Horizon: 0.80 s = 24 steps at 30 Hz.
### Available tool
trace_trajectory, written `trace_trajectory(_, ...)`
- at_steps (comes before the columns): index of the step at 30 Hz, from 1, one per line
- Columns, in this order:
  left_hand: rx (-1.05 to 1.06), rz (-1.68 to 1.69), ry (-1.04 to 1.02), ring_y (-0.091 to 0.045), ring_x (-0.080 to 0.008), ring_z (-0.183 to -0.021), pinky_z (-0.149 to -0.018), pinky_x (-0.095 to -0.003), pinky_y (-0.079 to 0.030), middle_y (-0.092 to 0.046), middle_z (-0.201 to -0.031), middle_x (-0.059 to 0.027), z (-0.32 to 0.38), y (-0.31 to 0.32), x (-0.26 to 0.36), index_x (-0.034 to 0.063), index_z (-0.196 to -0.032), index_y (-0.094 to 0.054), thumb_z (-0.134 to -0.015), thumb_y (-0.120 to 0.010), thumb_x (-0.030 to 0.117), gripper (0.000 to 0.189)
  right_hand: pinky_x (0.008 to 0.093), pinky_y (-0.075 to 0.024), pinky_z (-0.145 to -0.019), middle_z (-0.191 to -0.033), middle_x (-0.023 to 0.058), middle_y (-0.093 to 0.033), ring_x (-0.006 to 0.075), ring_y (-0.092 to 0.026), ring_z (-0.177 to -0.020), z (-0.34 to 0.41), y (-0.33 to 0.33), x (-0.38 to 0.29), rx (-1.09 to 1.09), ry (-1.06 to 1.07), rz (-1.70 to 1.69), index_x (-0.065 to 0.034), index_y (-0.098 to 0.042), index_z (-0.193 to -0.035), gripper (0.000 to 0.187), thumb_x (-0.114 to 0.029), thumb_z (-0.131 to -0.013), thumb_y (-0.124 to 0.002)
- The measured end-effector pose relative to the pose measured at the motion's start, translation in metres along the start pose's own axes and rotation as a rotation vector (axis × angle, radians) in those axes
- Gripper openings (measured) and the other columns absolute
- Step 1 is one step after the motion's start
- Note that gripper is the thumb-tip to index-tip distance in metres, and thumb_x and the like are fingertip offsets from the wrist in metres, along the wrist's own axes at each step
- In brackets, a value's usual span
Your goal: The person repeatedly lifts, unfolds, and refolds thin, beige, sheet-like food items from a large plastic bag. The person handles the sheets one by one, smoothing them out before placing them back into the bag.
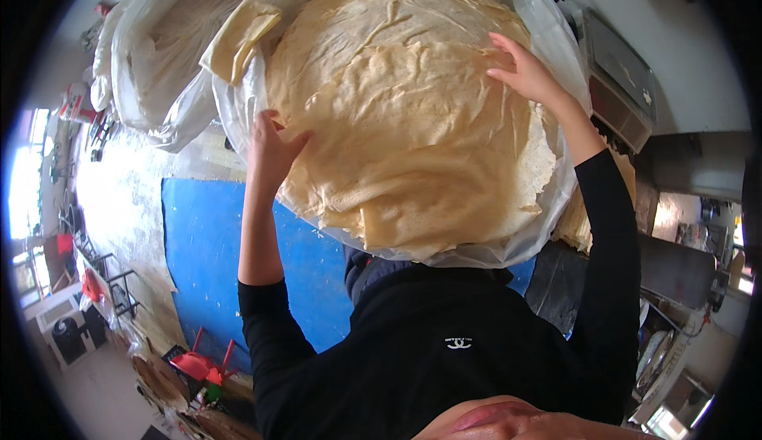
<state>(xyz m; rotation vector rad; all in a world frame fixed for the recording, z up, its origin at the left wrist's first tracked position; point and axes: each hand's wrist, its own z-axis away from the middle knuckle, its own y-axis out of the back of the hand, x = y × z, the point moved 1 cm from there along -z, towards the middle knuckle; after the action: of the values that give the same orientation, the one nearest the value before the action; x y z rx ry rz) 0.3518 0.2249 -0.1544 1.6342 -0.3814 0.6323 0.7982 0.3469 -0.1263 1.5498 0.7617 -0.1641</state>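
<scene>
A broad pile of thin, pale tan flatbread-like sheets [417, 118] lies on clear plastic sheeting [547, 23] in front of me. At the pile's left edge is my left hand [277, 142], thumb spread from the fingers. My right hand [521, 71] is over the upper right part, with thumb and fingers apart; whether it touches the top sheet is hard to tell. The uppermost sheet is wrinkled, with a ragged right edge and folds near my body. A folded piece of the same material [241, 38] rests on the plastic at the upper left.
Left of the pile stands a second plastic-wrapped bundle [178, 53]. A blue mat [208, 249] covers the floor below. To the right are a glass-topped case [622, 65] and a stack of thin tan sheets [577, 220]. A red stool [199, 365] is at the lower left.
</scene>
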Motion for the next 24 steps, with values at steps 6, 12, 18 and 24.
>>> trace_trajectory(6,-0.173,0.266,-0.014,-0.054,-0.0147,-0.065,-0.063,-0.0317,-0.047,-0.063,-0.072,-0.0078,0.0,0.027,0.0,0.0,-0.094,-0.063,-0.084,-0.076,0.027,0.031,0.027,-0.0464,-0.09,-0.103,0.0002,-0.066,0.0091,-0.059,-0.101,-0.022,0.011,0.023,-0.271,-0.198,-0.06,-0.0069,-0.062,-0.117,0.035,-0.02,-0.087,-0.075)
trace_trajectory(12,0.534,0.137,-0.307,-0.062,-0.0077,-0.066,-0.058,-0.0259,-0.049,-0.073,-0.083,-0.0039,-0.061,0.107,0.078,0.0062,-0.105,-0.069,-0.091,-0.072,0.027,0.026,0.0347,-0.0508,-0.084,-0.1,0.0077,-0.067,0.0206,-0.063,-0.088,-0.051,0.132,-0.065,0.413,-0.233,0.084,-0.0058,-0.064,-0.098,0.013,-0.019,-0.095,-0.062)
trace_trajectory(18,0.947,0.01,-0.54,-0.07,-0.0209,-0.076,-0.072,-0.0347,-0.057,-0.072,-0.089,-0.0062,-0.04,0.153,0.102,0.0074,-0.096,-0.07,-0.065,-0.086,0.055,0.059,0.0306,-0.0496,-0.086,-0.096,0.0048,-0.066,0.014,-0.062,-0.09,-0.041,0.212,-0.076,0.544,0.14,-0.182,-0.0049,-0.064,-0.103,0.017,-0.018,-0.094,-0.066)
trace_trajectory(24,0.215,0.103,-0.577,-0.063,-0.0261,-0.092,-0.083,-0.036,-0.05,-0.066,-0.09,-0.0078,0.03,0.08,0.062,0.0057,-0.077,-0.066,-0.065,-0.077,-0.006,0.02,0.0285,-0.0463,-0.096,-0.119,0.0009,-0.063,0.0147,-0.059,-0.11,0.031,0.128,0.012,0.059,0.269,0.008,-0.0123,-0.073,-0.104,0.038,0.014,-0.08,-0.059)
